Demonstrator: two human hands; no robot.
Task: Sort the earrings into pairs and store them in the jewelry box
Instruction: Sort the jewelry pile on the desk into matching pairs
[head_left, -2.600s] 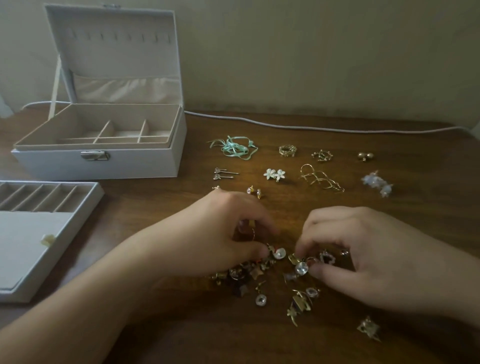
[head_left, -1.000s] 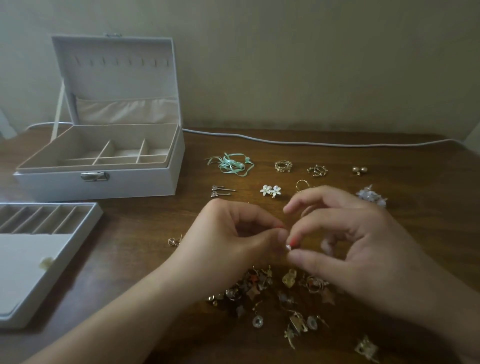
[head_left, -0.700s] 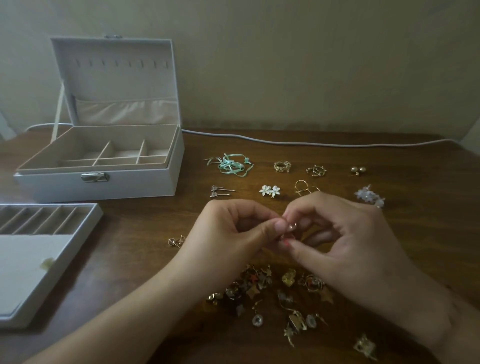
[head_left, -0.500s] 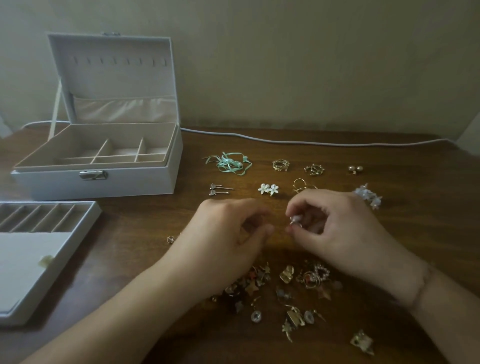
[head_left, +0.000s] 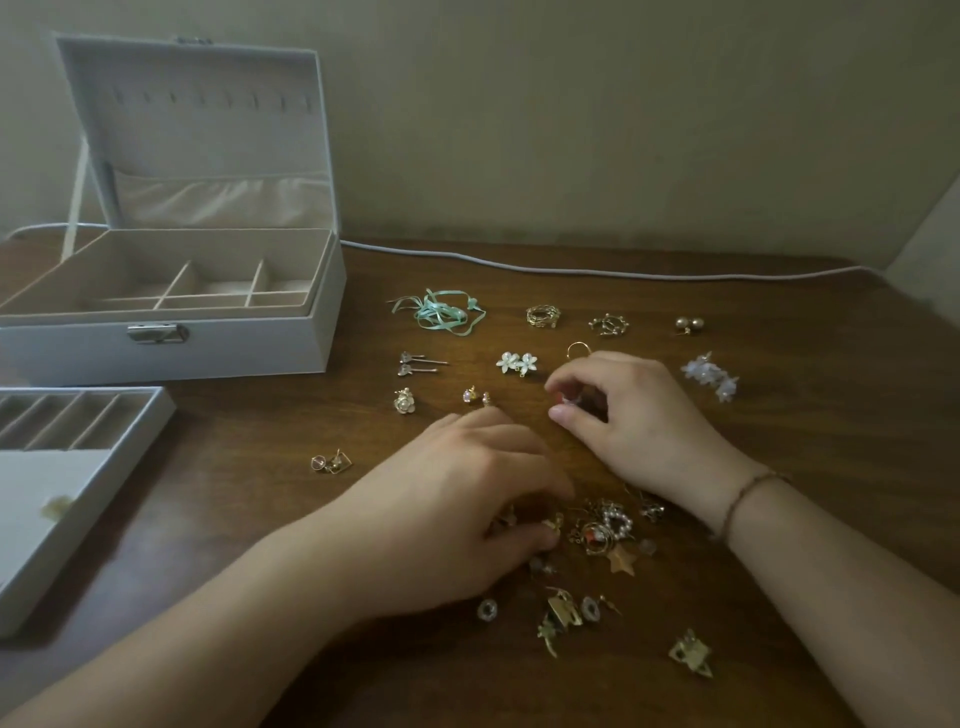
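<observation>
A loose pile of mixed earrings (head_left: 605, 535) lies on the brown table near me. My left hand (head_left: 462, 509) rests on the pile's left side, its curled thumb and fingertips closing on a small gold earring (head_left: 554, 522). Beyond the pile, my right hand (head_left: 628, 421) pinches a tiny clear stud earring (head_left: 567, 399) between thumb and forefinger. Matched pairs lie in rows farther back: teal ribbon earrings (head_left: 441, 312), white flower earrings (head_left: 517, 362) and gold hoops (head_left: 577, 349), partly hidden by my right hand. The white jewelry box (head_left: 171, 348) stands open at the far left.
The box's removed tray (head_left: 130, 415) with narrow slots lies at the left edge. More pairs sit at the back right, among them pearl studs (head_left: 688, 325) and white cluster earrings (head_left: 711, 376). One pair (head_left: 330, 461) lies apart at the left. A grey cable (head_left: 571, 270) runs along the wall.
My hands, which met over the pile with a small stud between them, have parted. The left hand dropped back onto the pile; the right hand kept the stud and moved away from me.
</observation>
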